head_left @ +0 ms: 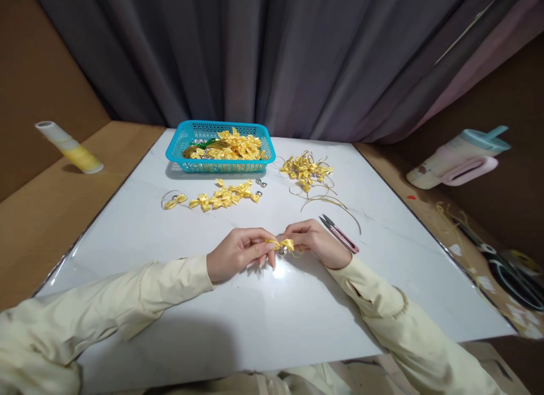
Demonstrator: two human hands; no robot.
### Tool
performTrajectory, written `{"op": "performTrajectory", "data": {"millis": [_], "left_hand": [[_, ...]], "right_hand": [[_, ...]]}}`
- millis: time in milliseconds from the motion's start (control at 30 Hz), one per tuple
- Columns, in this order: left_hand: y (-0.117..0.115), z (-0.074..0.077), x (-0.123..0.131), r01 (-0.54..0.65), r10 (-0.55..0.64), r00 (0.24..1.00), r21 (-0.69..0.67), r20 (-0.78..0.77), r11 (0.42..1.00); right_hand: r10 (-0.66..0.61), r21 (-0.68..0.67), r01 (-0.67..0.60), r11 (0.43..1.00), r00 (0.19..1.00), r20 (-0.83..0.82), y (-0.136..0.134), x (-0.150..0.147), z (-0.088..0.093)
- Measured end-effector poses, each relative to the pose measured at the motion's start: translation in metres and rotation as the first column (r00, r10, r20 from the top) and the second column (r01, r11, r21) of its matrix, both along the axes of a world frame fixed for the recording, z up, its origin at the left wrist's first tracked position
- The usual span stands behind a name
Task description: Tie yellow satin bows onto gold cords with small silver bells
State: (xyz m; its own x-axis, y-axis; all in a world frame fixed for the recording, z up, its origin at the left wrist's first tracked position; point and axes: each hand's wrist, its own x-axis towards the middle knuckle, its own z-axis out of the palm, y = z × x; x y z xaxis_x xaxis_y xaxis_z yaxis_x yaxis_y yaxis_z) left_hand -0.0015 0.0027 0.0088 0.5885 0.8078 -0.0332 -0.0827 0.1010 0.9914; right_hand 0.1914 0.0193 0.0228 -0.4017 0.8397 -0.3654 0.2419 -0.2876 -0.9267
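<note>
Both my hands meet low over the white tabletop [272, 321], pinching one small yellow ribbon bow [284, 245] with a tiny silver bell under it. My left hand [240, 252] grips the bow's left end with closed fingers. My right hand [317, 242] holds its right end, fingers curled. Pink thread snips [340, 234] lie just right of my right hand.
A turquoise basket [221, 164] of yellow bows stands at the back. A row of loose bows [223, 196] and silver bells [260, 183] lies before it, a heap of bows on gold cord [306, 171] to its right. A yellow spool [68, 147] lies far left, a pink jug [457, 157] far right.
</note>
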Motion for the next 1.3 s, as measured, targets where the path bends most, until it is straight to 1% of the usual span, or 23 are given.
{"op": "performTrajectory", "data": {"millis": [133, 233, 300, 367, 433, 500, 567, 667, 833, 1033, 1133, 1233, 1300], "left_hand": [[-0.001, 0.0, -0.001, 0.005, -0.005, 1.0, 0.021, -0.01, 1.0], [-0.001, -0.001, -0.001, 0.013, -0.013, 1.0, 0.013, -0.016, 1.0], [0.0, -0.001, 0.0, 0.013, -0.013, 1.0, -0.003, -0.026, 1.0], [0.001, -0.002, 0.0, 0.005, -0.006, 0.999, -0.016, -0.04, 1.0], [0.002, -0.002, 0.001, -0.01, 0.009, 0.999, -0.013, -0.051, 1.0], [0.003, -0.003, 0.001, -0.018, 0.018, 0.998, -0.004, -0.065, 1.0], [0.004, -0.003, 0.001, -0.02, 0.021, 0.996, 0.007, -0.084, 1.0], [0.004, -0.003, 0.0, -0.008, 0.012, 0.993, 0.031, -0.116, 0.999], [0.003, -0.003, 0.0, 0.013, 0.002, 0.988, 0.098, -0.154, 0.995], [0.003, -0.006, 0.0, 0.021, 0.0, 0.986, 0.123, -0.168, 0.992], [0.003, -0.006, -0.001, 0.026, -0.011, 0.988, 0.099, -0.154, 0.995], [0.004, -0.004, 0.0, 0.031, -0.027, 0.993, 0.032, -0.116, 0.999], [0.004, -0.003, 0.0, 0.03, -0.031, 0.995, -0.019, -0.09, 0.999]], "right_hand": [[0.003, -0.036, -0.004, 0.999, 1.0, -0.017, -0.001, -0.001, -0.003], [0.02, 0.005, -0.02, 1.0, 1.0, 0.003, 0.0, -0.001, -0.004], [0.083, 0.059, -0.086, 0.995, 0.995, 0.049, 0.001, 0.001, -0.004], [0.18, 0.08, -0.188, 0.979, 0.979, 0.095, 0.004, 0.004, -0.002], [0.268, 0.062, -0.276, 0.959, 0.958, 0.104, 0.006, 0.008, 0.002], [0.316, 0.026, -0.319, 0.947, 0.945, 0.079, 0.006, 0.011, 0.006], [0.324, -0.001, -0.325, 0.946, 0.945, 0.036, 0.004, 0.012, 0.01], [0.293, -0.004, -0.293, 0.956, 0.956, -0.014, 0.001, 0.01, 0.012], [0.29, -0.013, -0.291, 0.957, 0.956, -0.033, -0.001, 0.006, 0.009], [0.285, 0.009, -0.285, 0.959, 0.958, -0.043, -0.001, 0.005, 0.008], [0.289, 0.015, -0.288, 0.957, 0.957, -0.028, -0.001, 0.005, 0.006], [0.288, 0.011, -0.289, 0.957, 0.957, 0.01, 0.001, 0.007, 0.005], [0.322, -0.002, -0.322, 0.947, 0.946, 0.046, 0.002, 0.008, 0.004]]}}
